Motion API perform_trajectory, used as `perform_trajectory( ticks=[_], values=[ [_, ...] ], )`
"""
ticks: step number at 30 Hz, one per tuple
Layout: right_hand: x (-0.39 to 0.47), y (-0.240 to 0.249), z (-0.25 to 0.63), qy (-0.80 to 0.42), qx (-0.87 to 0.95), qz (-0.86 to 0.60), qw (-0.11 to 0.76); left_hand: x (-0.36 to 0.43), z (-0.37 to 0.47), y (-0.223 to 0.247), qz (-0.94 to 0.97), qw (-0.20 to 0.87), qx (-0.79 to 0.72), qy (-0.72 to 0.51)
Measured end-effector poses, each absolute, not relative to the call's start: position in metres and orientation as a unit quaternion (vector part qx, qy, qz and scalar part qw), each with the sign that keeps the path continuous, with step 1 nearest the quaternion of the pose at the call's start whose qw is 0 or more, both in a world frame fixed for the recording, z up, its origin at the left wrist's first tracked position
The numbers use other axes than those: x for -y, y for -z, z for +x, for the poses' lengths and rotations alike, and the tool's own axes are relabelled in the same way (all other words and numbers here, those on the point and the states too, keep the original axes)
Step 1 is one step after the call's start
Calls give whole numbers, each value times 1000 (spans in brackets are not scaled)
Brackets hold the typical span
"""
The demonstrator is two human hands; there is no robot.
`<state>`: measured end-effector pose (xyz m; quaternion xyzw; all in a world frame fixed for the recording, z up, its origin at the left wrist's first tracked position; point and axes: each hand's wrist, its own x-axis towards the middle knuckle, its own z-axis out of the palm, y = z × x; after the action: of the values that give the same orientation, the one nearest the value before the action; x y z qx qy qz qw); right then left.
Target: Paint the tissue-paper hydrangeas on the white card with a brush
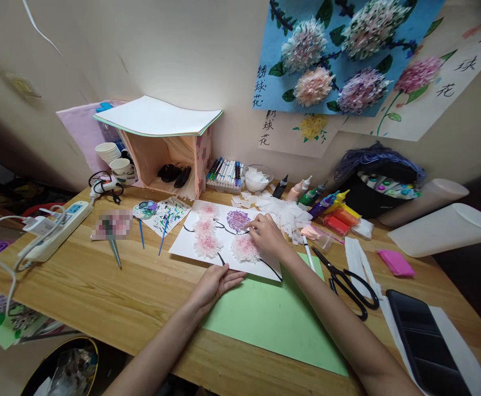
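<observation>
— When read as a clock face centred on the flower picture, with twelve at the far side, what to find there?
— At the centre, the white sheet [226, 247] on the bench [141, 297], overlapping the green sheet [265, 324] toward five o'clock.
— And on the white sheet?
— Toward one, a purple flower [238, 221]; down the nine o'clock side, three pink flowers [207, 245], with another near four; dark branch lines [271, 269] between and below.
— Left hand [218, 286]?
— At six, touching the near edge, fingers [233, 278] straight and loose. Cannot tell whether pinching or only supporting.
— Right hand [265, 236]?
— At three, over the sheet, fingers bent, tips close together at the purple flower's three o'clock side. Cannot tell whether grasping some small piece.
— And farther out?
— At twelve, markers [226, 172]; at one, a glass bowl [270, 176]; at two, scattered white pieces [288, 214]; between three and four, black scissors [334, 269]; at nine, two blue brushes [142, 234].
</observation>
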<state>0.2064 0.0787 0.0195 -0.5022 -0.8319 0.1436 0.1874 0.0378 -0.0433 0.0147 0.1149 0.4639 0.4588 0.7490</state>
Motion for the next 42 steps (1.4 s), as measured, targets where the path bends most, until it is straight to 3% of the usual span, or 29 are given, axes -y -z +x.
perform_trajectory(
  ticks=[17,26,31,37,42],
  values=[
    [-78,-21,206,-158,830,-496,200,43,37,-12,119,752,-460,-457],
    [-80,-59,232,-164,772,-526,318,44,35,-6,132,757,-456,-449],
    [-73,-85,245,-305,692,-494,430,42,31,-6,169,786,-446,-392],
    [-50,-118,259,-318,724,-461,403,46,20,-13,241,825,-423,-289],
    [-40,-94,269,-378,650,-521,405,45,11,-15,322,754,-482,-309]
  ],
)
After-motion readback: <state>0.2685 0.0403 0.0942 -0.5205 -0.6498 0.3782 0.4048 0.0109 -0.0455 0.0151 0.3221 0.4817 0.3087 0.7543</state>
